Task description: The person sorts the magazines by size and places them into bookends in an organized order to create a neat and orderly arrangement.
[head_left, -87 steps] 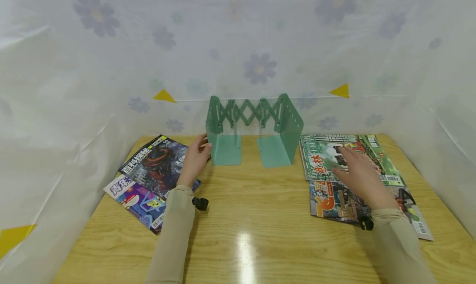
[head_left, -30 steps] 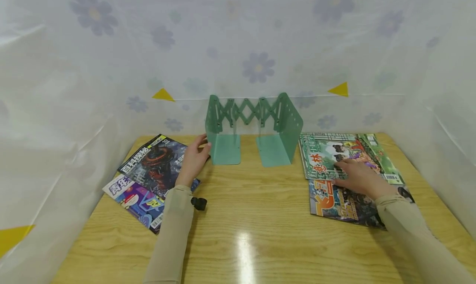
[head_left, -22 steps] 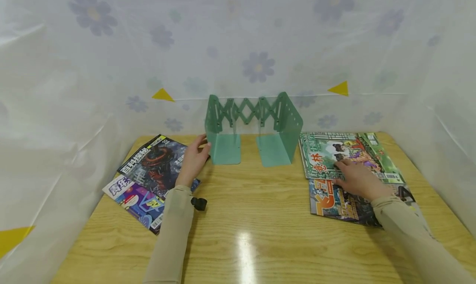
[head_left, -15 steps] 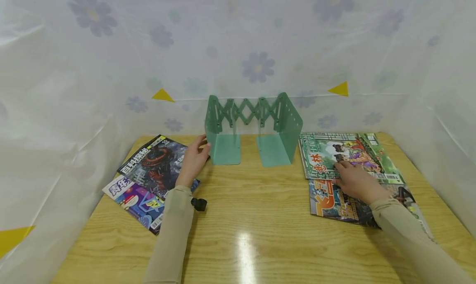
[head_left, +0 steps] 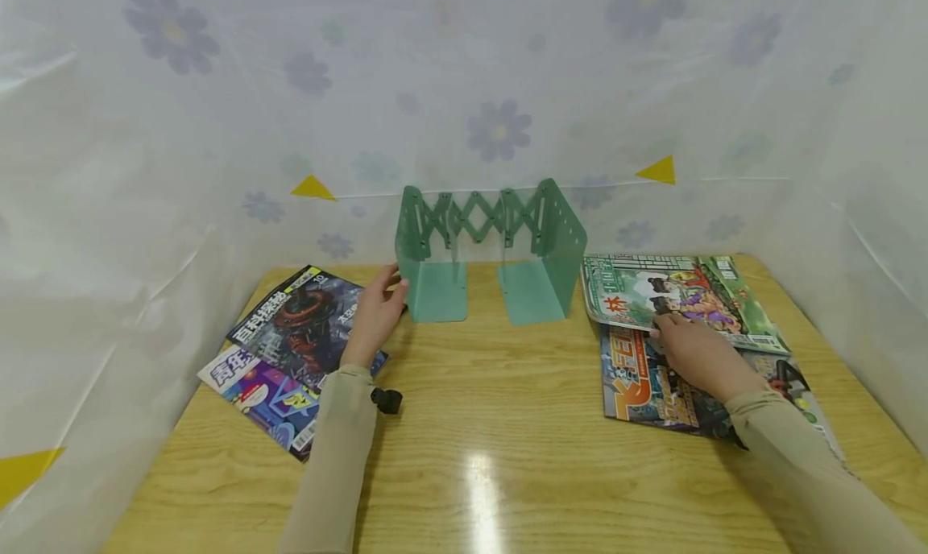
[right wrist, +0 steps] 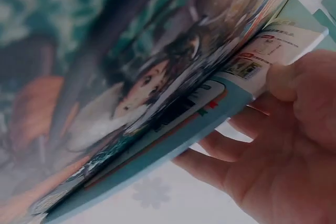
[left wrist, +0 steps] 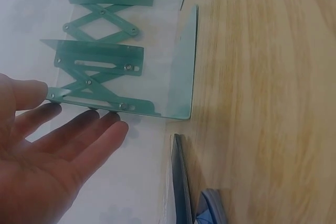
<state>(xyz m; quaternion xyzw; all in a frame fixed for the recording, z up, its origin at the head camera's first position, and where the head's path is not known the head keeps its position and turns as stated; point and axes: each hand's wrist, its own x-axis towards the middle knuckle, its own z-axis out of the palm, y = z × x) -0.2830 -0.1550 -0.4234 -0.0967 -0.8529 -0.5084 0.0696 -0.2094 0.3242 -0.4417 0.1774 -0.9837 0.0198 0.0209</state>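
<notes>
A green expandable bookend with a scissor-lattice back stands at the table's rear. Against the outside of its left panel rest the fairly straight fingers of my left hand; in the left wrist view its thumb is by the panel's edge. My right hand pinches the near edge of a green-covered magazine, thumb above and fingers beneath. That edge is raised, and the right wrist view shows the pinched magazine edge close up. Below it lies a dark magazine, partly covered by my hand and sleeve.
On the left lie a dark magazine and a purple one, overlapping, partly behind my left forearm. A white flowered sheet surrounds the wooden table at the back and sides, with yellow triangles on it.
My right hand came down onto the green magazine, then took hold of its near edge and raised it, showing more of the dark cover beneath. The left hand stays at the bookend.
</notes>
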